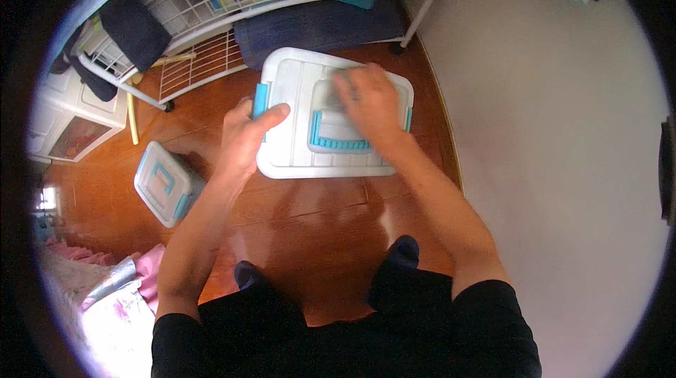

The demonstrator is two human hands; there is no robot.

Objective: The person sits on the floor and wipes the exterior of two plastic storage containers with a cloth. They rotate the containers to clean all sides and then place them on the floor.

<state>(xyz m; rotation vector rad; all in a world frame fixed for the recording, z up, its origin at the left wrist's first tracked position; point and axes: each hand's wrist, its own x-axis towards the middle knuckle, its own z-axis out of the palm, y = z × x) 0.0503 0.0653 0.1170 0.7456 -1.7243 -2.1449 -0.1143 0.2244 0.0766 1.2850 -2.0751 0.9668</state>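
A storage box with a white lid is in front of me, with blue latches on its left and right sides. A blue folding handle lies in the recess in the middle of the lid. My left hand grips the box's left edge beside the blue latch. Its thumb presses on the lid while the other fingers are mostly hidden at the side. Over the right part of the lid is my right hand, its fingers smeared by motion near the recess; whether they touch the lid is unclear.
A smaller lidded box with a blue handle stands on the wooden floor to the left. Beyond is a white wire rack with dark blue fabric. A wall bounds the right; pink bedding lies lower left.
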